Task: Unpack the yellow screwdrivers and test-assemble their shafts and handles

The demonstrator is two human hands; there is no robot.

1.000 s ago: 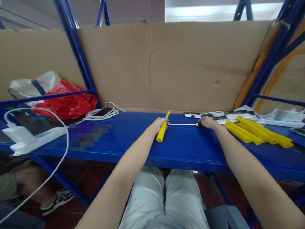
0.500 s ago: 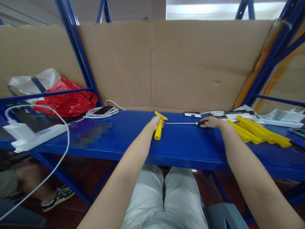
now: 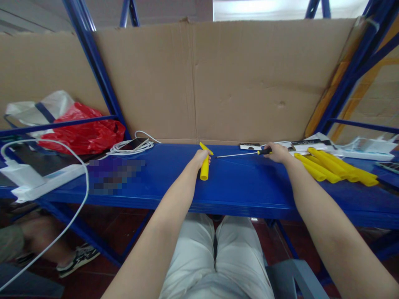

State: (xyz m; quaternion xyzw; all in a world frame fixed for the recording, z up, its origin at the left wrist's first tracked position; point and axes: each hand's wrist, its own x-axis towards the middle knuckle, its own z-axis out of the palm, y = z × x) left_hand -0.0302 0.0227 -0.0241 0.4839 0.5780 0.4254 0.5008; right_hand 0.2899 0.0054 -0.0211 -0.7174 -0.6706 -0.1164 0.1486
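Note:
My left hand [image 3: 201, 158] is wrapped round a yellow T-shaped tube piece [image 3: 204, 171], its crossbar showing above the fingers and its round end below. My right hand [image 3: 277, 153] grips the dark and yellow handle of a long thin screwdriver [image 3: 240, 155]. The screwdriver's shaft points left across the blue shelf [image 3: 237, 187], and its tip lies just right of my left hand, apart from the yellow piece. Several yellow tubes [image 3: 333, 167] are piled right of my right hand.
A black-and-white card [image 3: 250, 146] lies at the back, near papers [image 3: 313, 145]. White power strips lie at the right [image 3: 364, 155] and left [image 3: 59, 179]. A phone [image 3: 134, 144] rests on a coiled white cable, by a red plastic bag [image 3: 85, 133]. Cardboard [image 3: 249, 83] stands behind.
The screwdriver's tip has come away from beside the yellow piece. Its handle has risen, so the shaft now slants. My left hand keeps its hold, and the view has shifted slightly.

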